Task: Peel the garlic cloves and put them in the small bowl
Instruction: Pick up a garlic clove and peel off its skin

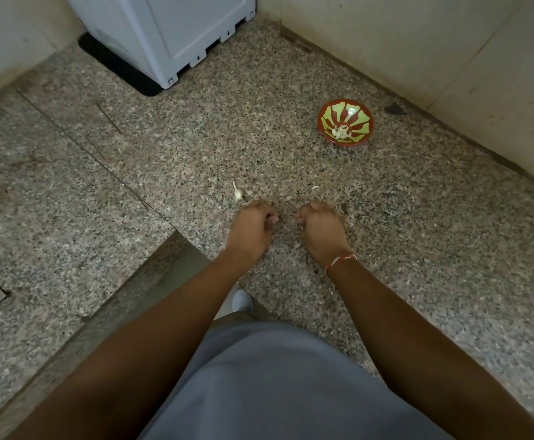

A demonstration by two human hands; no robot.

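A small red and green bowl (359, 113) stands on the speckled granite counter (196, 147), far right of my hands, with several peeled garlic cloves (340, 132) in its bottom. A pale garlic piece with a thin stalk (237, 194) lies on the stone just beyond my left hand (253, 225). My right hand (319, 228), a red and white thread at its wrist, hovers a little apart from the left. Both hands have their fingers curled inward; nothing shows inside either fist. A tiny white scrap of peel (315, 187) lies ahead of the right hand.
A white appliance (170, 36) on a black mat (116, 71) stands at the back. Tiled wall (449, 58) closes off the right and back sides. The counter's front edge (151, 271) runs diagonally at left, with a white shoe (242, 300) below.
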